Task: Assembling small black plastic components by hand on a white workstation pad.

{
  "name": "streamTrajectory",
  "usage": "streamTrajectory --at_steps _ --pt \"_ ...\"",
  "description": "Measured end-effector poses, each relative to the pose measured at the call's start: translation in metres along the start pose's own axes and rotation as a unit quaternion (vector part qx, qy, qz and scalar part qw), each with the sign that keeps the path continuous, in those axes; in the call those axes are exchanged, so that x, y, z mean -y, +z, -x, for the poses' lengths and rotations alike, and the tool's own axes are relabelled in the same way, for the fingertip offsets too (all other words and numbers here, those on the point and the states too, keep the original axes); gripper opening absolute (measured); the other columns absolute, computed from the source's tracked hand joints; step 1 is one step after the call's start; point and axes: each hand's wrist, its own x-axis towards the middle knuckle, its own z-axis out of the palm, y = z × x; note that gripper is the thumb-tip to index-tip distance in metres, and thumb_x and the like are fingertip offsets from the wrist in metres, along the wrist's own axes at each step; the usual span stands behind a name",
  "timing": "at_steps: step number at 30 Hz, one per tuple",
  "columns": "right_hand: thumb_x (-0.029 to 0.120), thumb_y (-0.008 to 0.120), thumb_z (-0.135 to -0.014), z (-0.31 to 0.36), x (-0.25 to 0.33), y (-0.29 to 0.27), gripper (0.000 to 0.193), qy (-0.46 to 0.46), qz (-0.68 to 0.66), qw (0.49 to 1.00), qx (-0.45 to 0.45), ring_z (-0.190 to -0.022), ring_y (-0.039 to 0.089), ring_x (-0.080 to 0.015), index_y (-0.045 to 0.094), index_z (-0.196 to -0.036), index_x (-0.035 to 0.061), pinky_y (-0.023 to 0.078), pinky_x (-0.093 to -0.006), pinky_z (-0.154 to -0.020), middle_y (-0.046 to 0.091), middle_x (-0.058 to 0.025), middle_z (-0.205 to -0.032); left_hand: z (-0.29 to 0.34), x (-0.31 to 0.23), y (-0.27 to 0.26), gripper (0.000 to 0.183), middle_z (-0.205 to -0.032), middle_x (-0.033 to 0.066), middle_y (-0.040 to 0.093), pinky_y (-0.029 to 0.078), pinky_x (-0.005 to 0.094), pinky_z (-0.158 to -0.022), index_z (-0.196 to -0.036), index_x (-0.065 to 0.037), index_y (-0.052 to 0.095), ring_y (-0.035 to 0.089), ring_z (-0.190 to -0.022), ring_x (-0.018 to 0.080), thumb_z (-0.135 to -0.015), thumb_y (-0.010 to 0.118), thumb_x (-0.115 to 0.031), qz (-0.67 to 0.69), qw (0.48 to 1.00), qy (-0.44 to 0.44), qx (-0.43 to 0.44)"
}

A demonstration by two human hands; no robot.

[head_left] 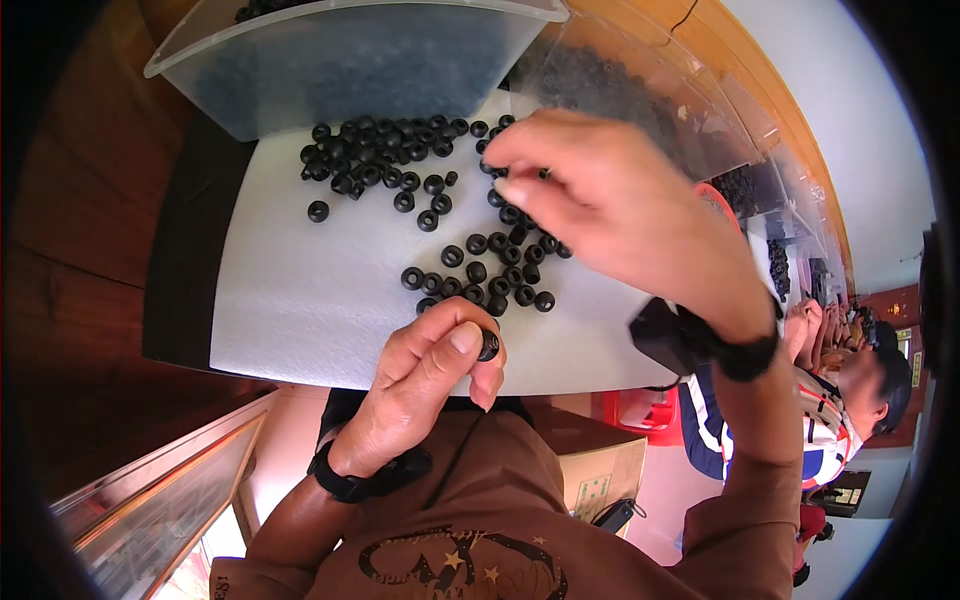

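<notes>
Right hand (610,190) hovers blurred, its grip unclear; left hand (410,380) pinches one black bead (488,346); dozens lie loose on the bench (290,290).

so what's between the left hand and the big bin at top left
Black beads in the head view: a dense heap by the big bin, a looser cluster near the left hand, with bare white sheet partly separating them.

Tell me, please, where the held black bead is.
In the head view, the black bead is below centre, pinched by the left hand near the front edge of the white tabletop.
</notes>
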Motion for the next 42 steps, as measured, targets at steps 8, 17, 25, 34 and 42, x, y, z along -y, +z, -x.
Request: streamTrajectory --at_steps 8,17,25,34,42 --pt "0.008 0.063 -0.090 -0.026 -0.037 0.069 0.018 0.065 0.055 0.994 0.067 -0.096 0.065 -0.0390 0.062 -0.106 0.0024 0.053 -0.0473 -0.082 0.065 -0.0163 -0.104 0.000 -0.003 0.000 0.031 -0.087 0.0024 0.056 0.049 0.0269 -0.070 -0.106 -0.001 0.057 0.054 -0.075 0.0103 -0.110 0.047 -0.030 0.021 1.000 -0.011 -0.001" --pt "0.005 0.063 -0.088 -0.029 -0.038 0.066 0.011 0.025 0.013 1.000 0.009 -0.085 0.066 -0.0420 0.061 -0.098 0.0022 0.054 -0.0490 -0.072 0.065 -0.0200 -0.095 -0.002 -0.004 0.000 0.033 -0.079 0.0032 0.057 0.048 0.0267 -0.069 -0.105 -0.001 0.056 0.054 -0.073 0.0104 -0.110 0.047 -0.032 0.015 1.000 -0.014 0.003" --pt "-0.004 0.067 -0.089 0.013 0.013 0.029 0.011 0.029 -0.199 0.978 -0.048 -0.059 0.056 -0.0082 0.065 -0.099 -0.0003 0.044 -0.0241 -0.054 0.061 -0.0040 -0.079 -0.001 -0.001 -0.001 0.033 -0.080 0.0047 0.058 0.048 0.0274 -0.070 -0.109 0.000 0.056 0.055 -0.073 0.0122 -0.110 0.046 -0.032 0.031 0.999 -0.007 -0.005" --pt "-0.003 0.071 -0.085 0.070 0.038 0.034 0.038 0.047 -0.228 0.972 -0.036 -0.068 0.060 -0.0220 0.064 -0.122 -0.0018 0.047 -0.0305 -0.060 0.063 -0.0125 -0.087 -0.002 -0.002 0.000 0.034 -0.084 0.0049 0.058 0.050 0.0283 -0.071 -0.111 0.001 0.057 0.056 -0.074 0.0126 -0.110 0.044 -0.031 0.027 0.999 -0.018 -0.025" --pt "-0.005 0.071 -0.087 0.084 0.040 0.040 0.031 0.017 -0.234 0.969 -0.077 -0.068 0.064 -0.0232 0.066 -0.117 -0.0012 0.050 -0.0306 -0.059 0.067 -0.0144 -0.089 -0.002 -0.003 0.003 0.035 -0.084 0.0052 0.058 0.048 0.0281 -0.069 -0.109 0.002 0.057 0.055 -0.073 0.0126 -0.109 0.046 -0.032 0.024 0.999 -0.023 -0.026"
